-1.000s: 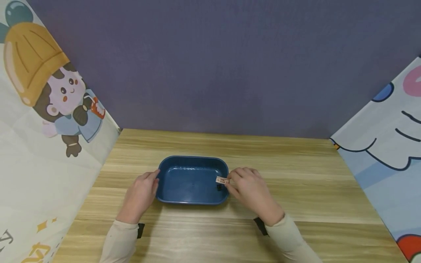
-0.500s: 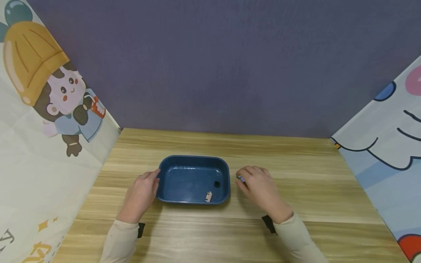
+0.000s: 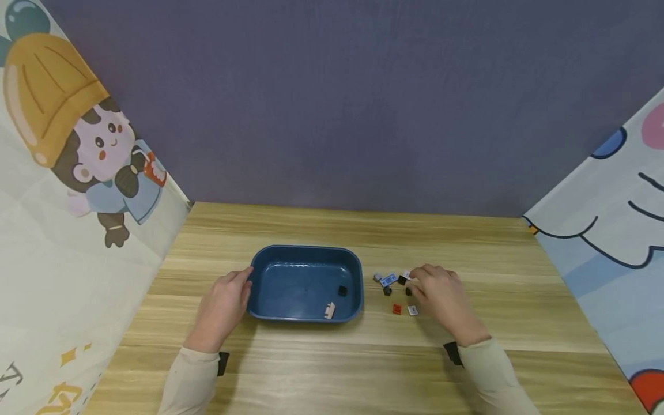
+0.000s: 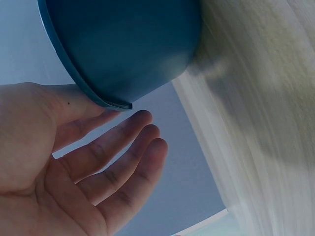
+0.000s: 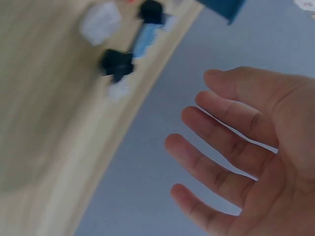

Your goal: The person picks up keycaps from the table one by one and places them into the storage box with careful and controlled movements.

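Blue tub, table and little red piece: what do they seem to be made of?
Tub: probably plastic, smooth and slightly glossy, going by the pale highlights inside and rounded corners. Table: wood or printed laminate with a soft sheen; streaky grain shows, but can't settle which. Red piece: perhaps plastic, given its bright colour; too small to judge finish.

Head: high up, facing forward-down over table (image 3: pixel 321 374) | left wrist: close, tilted, on left hand (image 4: pixel 64 187), tray (image 4: pixel 123 54) | right wrist: close, tilted, on right hand (image 5: pixel 280 169), pieces (image 5: pixel 117 64) | all share tray
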A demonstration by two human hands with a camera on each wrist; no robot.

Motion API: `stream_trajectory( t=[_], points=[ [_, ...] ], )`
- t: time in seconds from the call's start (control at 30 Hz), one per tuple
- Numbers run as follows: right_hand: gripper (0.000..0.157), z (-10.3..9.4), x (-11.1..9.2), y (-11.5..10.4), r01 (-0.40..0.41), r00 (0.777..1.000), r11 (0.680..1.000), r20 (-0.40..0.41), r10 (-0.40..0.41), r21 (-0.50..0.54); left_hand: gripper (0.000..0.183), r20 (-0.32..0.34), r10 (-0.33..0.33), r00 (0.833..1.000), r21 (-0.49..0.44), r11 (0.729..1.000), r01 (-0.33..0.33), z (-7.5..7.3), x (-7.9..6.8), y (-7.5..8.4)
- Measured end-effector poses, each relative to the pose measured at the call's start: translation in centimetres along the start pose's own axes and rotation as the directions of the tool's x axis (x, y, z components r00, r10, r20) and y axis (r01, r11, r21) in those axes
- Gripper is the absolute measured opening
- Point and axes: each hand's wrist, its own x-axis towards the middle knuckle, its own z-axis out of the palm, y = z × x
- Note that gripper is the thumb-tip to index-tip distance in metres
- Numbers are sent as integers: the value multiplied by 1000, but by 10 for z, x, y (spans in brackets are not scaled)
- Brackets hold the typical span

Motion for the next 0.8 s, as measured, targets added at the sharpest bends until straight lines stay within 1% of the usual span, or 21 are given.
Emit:
stream_trajectory(
  t=[0.17, 0.27, 0.4, 0.63, 0.8],
  points=[
    [21, 11, -4, 13, -35, 997, 999, 67, 35, -5, 31, -2, 7, 1000, -1, 1000, -7, 0, 0, 0],
    [22, 18, -6, 19, -53, 992, 999, 114, 52, 7, 31, -5, 8, 1000, 2, 1000, -8, 0, 0, 0],
    [22, 26, -7, 24, -79, 985, 997, 155, 76, 17, 31, -6, 8, 1000, 7, 1000, -8, 0, 0, 0],
    [22, 32, -5, 25, -79, 982, 997, 173, 74, 23, 31, -10, 6, 1000, 10, 1000, -6, -1, -1, 1],
    [22, 35, -5, 25, -73, 986, 997, 155, 68, 22, 31, -15, 10, 1000, 5, 1000, -10, -1, 0, 1]
  ],
)
